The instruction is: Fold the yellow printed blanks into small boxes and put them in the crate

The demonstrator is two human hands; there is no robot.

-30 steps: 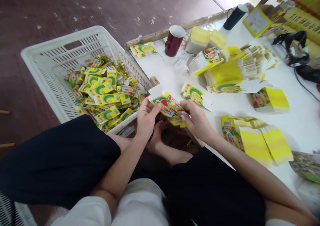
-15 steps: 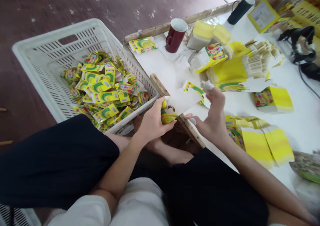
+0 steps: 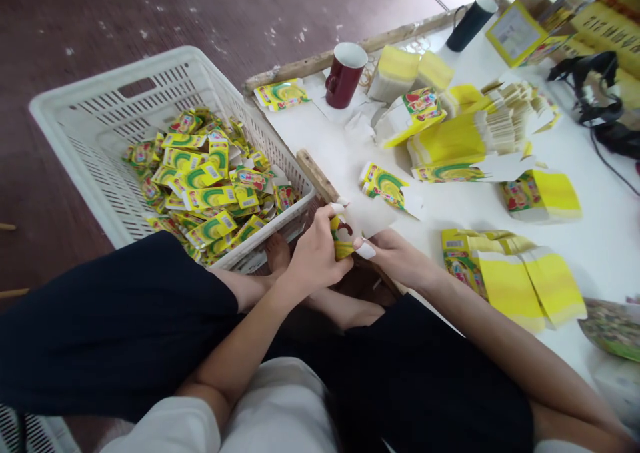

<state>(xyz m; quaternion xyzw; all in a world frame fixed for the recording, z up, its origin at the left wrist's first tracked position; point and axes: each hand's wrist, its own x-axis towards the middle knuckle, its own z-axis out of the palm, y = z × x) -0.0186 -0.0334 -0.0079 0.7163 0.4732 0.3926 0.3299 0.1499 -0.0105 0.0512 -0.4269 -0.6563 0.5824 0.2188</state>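
Note:
In my left hand (image 3: 316,253) is a small yellow-and-green cardboard box (image 3: 343,245), with my fingers wrapped round it. Its near end shows an opening with a white edge. My right hand (image 3: 400,256) is closed at the box's right side, thumb and fingers pressed together on its edge; white coverings sit on some fingertips of both hands. Another box, partly flattened (image 3: 384,185), lies on the table just beyond my hands. Left of them, a white plastic crate (image 3: 117,73) holds a heap of small printed boxes (image 3: 210,193).
The white table (image 3: 320,133) has a wooden edge (image 3: 317,176). On it stand a maroon mug (image 3: 345,76), a dark mug (image 3: 471,25), stacks of flat yellow cartons (image 3: 450,139) and more cartons (image 3: 515,286). Black straps or cables (image 3: 593,89) lie at the right.
My right hand has come down and left from above the table to the box in my left hand. The box on the table now shows more fully.

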